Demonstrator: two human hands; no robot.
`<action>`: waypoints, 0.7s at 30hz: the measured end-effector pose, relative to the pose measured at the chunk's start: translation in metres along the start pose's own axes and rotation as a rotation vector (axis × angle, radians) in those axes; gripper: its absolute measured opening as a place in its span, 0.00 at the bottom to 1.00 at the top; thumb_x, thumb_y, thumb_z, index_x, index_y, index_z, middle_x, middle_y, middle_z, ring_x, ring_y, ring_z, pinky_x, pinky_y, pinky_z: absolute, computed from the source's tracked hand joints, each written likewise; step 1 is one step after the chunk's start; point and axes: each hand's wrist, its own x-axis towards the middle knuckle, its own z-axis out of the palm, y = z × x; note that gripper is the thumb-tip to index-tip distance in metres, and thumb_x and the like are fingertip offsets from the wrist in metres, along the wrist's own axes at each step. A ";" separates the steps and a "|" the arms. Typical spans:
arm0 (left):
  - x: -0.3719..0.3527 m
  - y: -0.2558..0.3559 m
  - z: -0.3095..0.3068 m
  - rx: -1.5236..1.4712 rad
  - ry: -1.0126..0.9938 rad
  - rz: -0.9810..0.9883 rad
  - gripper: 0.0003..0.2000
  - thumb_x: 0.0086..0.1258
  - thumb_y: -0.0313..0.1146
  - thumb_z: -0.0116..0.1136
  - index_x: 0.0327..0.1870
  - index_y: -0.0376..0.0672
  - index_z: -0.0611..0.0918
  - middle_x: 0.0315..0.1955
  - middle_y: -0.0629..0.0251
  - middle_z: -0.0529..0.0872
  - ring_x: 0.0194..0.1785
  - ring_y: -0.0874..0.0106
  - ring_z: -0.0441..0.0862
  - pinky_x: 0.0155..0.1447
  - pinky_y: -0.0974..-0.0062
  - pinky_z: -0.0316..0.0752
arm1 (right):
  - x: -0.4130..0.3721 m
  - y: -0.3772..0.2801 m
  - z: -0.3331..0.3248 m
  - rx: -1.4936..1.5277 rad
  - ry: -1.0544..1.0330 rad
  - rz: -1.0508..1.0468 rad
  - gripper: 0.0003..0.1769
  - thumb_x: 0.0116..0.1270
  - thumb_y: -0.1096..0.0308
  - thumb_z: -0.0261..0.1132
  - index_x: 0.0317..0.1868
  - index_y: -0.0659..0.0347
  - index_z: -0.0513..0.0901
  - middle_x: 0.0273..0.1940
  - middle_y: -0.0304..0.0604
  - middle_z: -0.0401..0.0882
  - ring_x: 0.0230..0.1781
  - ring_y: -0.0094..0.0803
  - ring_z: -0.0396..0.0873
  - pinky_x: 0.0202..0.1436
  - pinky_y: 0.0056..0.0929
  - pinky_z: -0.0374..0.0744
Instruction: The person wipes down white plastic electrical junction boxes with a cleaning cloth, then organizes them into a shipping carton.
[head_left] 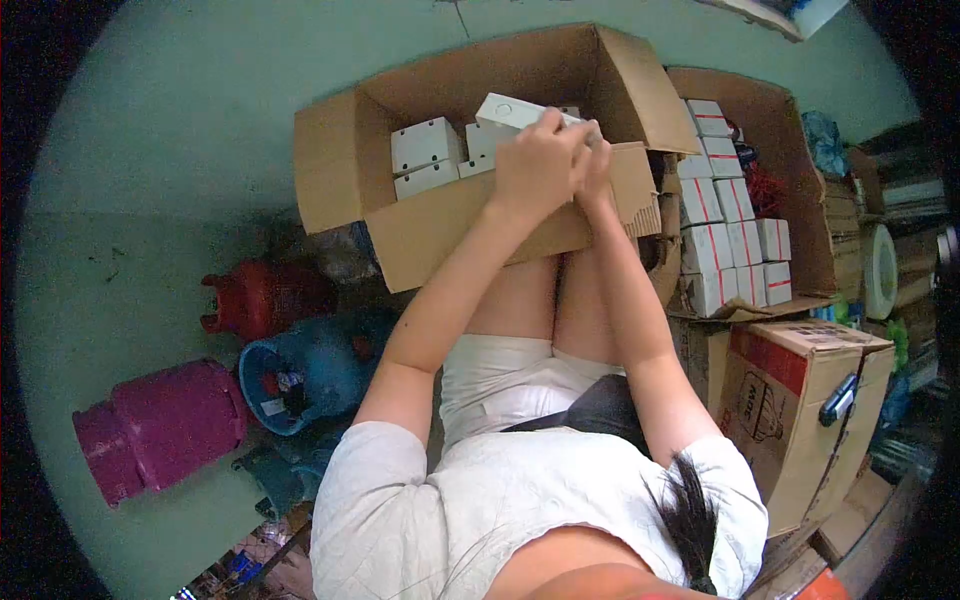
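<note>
A small white box (497,109) with a round mark on one face is held tilted above an open cardboard carton (450,243). My left hand (535,165) is wrapped round its near side, fingers closed. At the box's right end, my right hand (596,172) has its fingers bent against it, close beside the left fingers, which partly hide the contact. Inside the carton, more white boxes (420,147) with dark dots along their edges stand below and left of my hands.
To the right, another carton (812,240) holds stacked white boxes (707,247) with red stripes. A closed carton (770,400) below it bears a phone-like blue object (838,399). Purple (180,420), blue (320,370) and red gas cylinders (265,298) lie at left, before a green wall (200,120).
</note>
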 end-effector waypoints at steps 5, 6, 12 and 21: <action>0.001 -0.006 0.003 -0.036 0.052 -0.077 0.13 0.64 0.38 0.54 0.47 0.53 0.86 0.39 0.64 0.83 0.37 0.59 0.85 0.41 0.61 0.81 | 0.009 -0.026 0.005 0.096 0.112 0.300 0.30 0.79 0.51 0.41 0.38 0.68 0.80 0.28 0.50 0.81 0.32 0.29 0.77 0.38 0.35 0.75; -0.004 -0.003 0.004 -0.060 0.055 -0.060 0.13 0.64 0.38 0.54 0.48 0.53 0.85 0.39 0.63 0.83 0.37 0.58 0.84 0.41 0.61 0.81 | 0.008 -0.028 0.006 0.098 0.108 0.294 0.30 0.79 0.51 0.41 0.38 0.68 0.80 0.28 0.50 0.81 0.32 0.29 0.77 0.38 0.35 0.75; 0.002 -0.033 -0.004 0.047 0.078 -0.194 0.14 0.64 0.39 0.53 0.48 0.54 0.85 0.39 0.61 0.82 0.40 0.56 0.84 0.44 0.60 0.80 | -0.006 -0.016 0.011 0.141 0.189 0.415 0.31 0.76 0.50 0.41 0.36 0.70 0.81 0.30 0.52 0.83 0.33 0.33 0.79 0.40 0.35 0.75; -0.008 -0.035 0.000 -0.021 0.164 -0.145 0.14 0.64 0.39 0.54 0.48 0.55 0.85 0.40 0.60 0.82 0.43 0.57 0.83 0.46 0.58 0.79 | -0.008 -0.025 0.007 0.266 0.185 0.377 0.31 0.75 0.48 0.43 0.42 0.71 0.80 0.34 0.55 0.83 0.34 0.44 0.80 0.39 0.39 0.74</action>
